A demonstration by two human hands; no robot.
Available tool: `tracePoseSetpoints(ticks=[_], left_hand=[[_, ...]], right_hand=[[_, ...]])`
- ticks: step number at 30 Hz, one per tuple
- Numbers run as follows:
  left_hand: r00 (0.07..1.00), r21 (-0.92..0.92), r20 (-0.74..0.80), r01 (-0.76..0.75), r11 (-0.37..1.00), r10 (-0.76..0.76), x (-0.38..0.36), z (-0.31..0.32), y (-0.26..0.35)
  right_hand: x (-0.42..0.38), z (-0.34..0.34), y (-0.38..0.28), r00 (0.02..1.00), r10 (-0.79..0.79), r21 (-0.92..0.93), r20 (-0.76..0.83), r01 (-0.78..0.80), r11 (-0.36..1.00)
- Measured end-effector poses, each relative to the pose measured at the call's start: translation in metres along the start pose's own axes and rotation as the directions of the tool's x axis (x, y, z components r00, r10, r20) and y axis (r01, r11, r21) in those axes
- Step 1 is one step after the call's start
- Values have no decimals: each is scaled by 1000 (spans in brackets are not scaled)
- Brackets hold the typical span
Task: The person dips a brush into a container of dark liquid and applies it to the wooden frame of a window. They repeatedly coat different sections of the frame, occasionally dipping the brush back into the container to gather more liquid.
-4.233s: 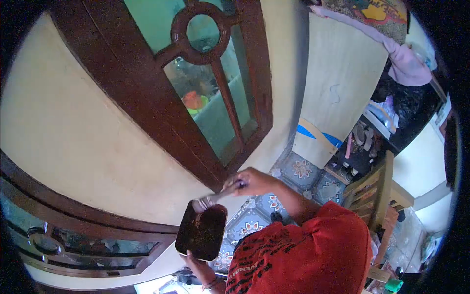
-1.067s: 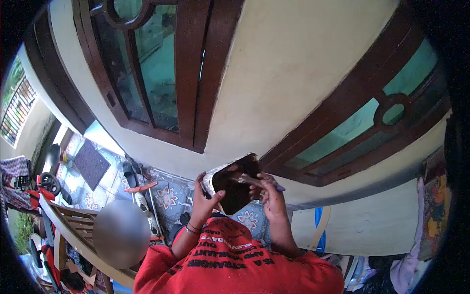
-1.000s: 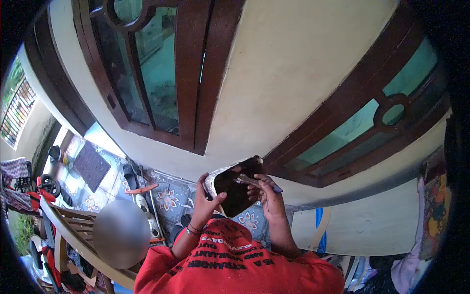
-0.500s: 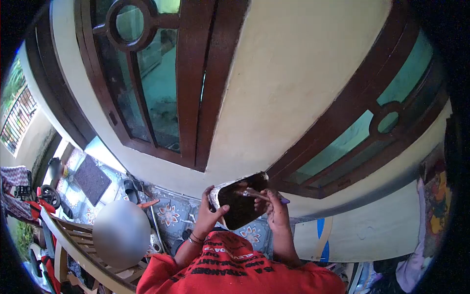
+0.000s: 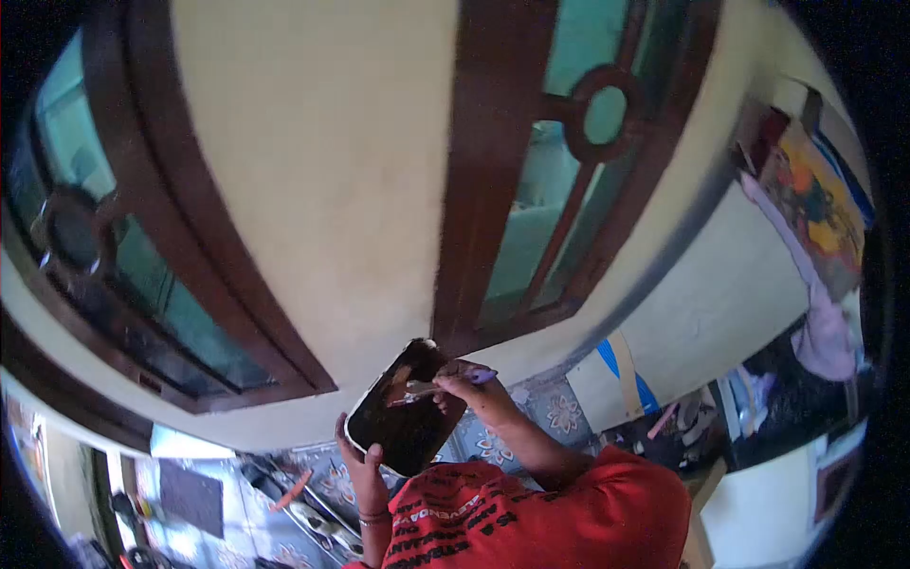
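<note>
My left hand (image 5: 362, 468) grips the near left edge of a rounded rectangular tub (image 5: 403, 441), with the thumb over its rim. The tub has a pale edge and a dark brown inside, and it is tilted toward me. In my right hand (image 5: 463, 381) is a paintbrush (image 5: 423, 388) with a purple handle end sticking out past the fingers. Its bristle end points left, over the inside of the tub.
A cream wall (image 5: 313, 190) stands ahead between two dark brown window frames (image 5: 483, 190). Patterned floor tiles (image 5: 559, 412) show below. To the right leans a pale board (image 5: 701, 294); a dark mat (image 5: 191, 498) and an orange-handled tool (image 5: 292, 489) lie lower left.
The view has turned to the right, bringing the right window toward the middle. Both hands, the tub and the brush now appear further left, with the brush still over the tub.
</note>
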State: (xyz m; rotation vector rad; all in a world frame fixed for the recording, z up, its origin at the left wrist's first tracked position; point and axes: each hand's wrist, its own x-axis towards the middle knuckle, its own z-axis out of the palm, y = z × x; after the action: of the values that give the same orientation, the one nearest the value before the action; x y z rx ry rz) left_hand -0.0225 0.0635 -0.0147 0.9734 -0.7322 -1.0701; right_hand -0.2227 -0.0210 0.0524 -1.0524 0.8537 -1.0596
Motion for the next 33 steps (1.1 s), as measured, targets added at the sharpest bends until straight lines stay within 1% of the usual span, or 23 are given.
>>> tracePoseSetpoints(ticks=[3,5,6,7,8,9,10,12,14,15,17,18,20,21,23,24,25,27,28,29,31,32,33], left_hand=[[1000,3,28,13,1000,-13,0,-2,-2],[999,6,53,9,1000,-10,2,4,-2],[999,-1,31,10,1000,-10,1,7,2],[1000,-10,9,10,1000,-10,1,10,3],[1000,-13,29,-1,1000,1,3,8,2],[999,-9,48,-3,1000,4,4,5,0],[1000,-14,11,1,1000,-1,4,3,-4],[1000,-15,-26,1,1000,-1,3,1,-4],[999,-11,-28,-20,1000,20,3,1,-4],[998,-11,-44,-41,999,40,3,1,-4],[998,-7,-53,-36,999,36,4,0,-4],[997,-6,-76,-23,1000,22,3,2,-2],[995,-3,-99,-12,1000,12,1,6,-1],[994,-14,-106,-7,1000,6,0,8,0],[994,-17,-113,0,1000,-2,-2,10,0],[994,-24,-111,-2,1000,0,-3,11,1],[994,-32,-108,-6,999,2,-3,10,0],[994,-45,-106,-10,999,5,-4,4,-4],[992,-28,-123,1,1000,-5,-5,5,-3],[990,-12,-141,14,1000,-16,-5,5,-3],[987,1,-159,14,1000,-14,-5,3,-6],[984,15,-179,16,1000,-13,-5,1,-6],[983,16,-182,16,1000,-13,-7,0,-5]], right_hand=[[2,-4,-13,995,-71,53,-70,75,996],[7,-25,-28,988,-139,18,-71,140,990],[9,-36,-40,965,-258,28,-47,259,965],[7,-41,-58,929,-361,-23,-80,360,933],[5,-48,-77,902,-400,-123,-162,383,915],[4,-57,-95,845,-511,-170,-154,487,857],[6,-70,-108,747,-626,-368,-223,530,764],[8,-86,-142,557,-792,-431,-251,668,606],[4,-93,-181,335,-925,-694,-180,623,361],[3,-98,-196,329,-925,-694,-187,622,362],[4,-104,-219,275,-945,-816,-178,496,298],[6,-104,-225,273,-945,-815,-180,497,298],[13,-101,-232,175,-977,-760,-122,616,205],[17,-97,-236,173,-977,-758,-124,618,206],[25,-90,-240,96,-992,-861,-78,495,116],[34,-90,-243,19,-1000,-880,-1,476,10],[37,-85,-239,18,-1000,-879,-8,476,15],[41,-71,-236,123,-992,-840,-17,537,81],[47,-70,-235,49,-992,-815,116,576,-66],[48,-70,-235,46,-992,-815,115,575,-68],[49,-69,-232,102,-994,-771,34,635,38],[43,-72,-231,268,-952,-716,-147,635,289],[41,-79,-231,270,-952,-715,-147,636,291]])
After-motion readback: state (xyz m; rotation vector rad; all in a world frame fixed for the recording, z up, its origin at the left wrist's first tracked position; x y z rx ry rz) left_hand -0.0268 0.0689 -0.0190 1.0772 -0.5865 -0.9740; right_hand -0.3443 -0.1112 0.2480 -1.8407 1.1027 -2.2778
